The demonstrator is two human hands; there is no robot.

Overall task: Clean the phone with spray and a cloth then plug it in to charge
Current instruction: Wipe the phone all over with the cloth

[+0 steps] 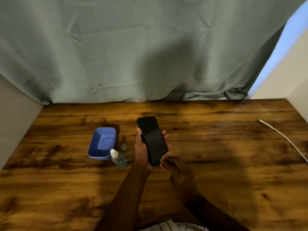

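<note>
My left hand [143, 147] grips the phone [153, 140], screen up — right hand [176, 169] curled loosely at its bottom edge, holding nothing.

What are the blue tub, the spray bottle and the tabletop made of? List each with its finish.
Blue tub: likely moulded plastic, matte, with even colour and rounded corners.
Spray bottle: clear plastic by the look, glossy; bluish liquid shows through, and the nozzle is opaque white.
Tabletop: wood or wood-look laminate, with dark grain streaks and a slight sheen; which of the two cannot be told.
</note>
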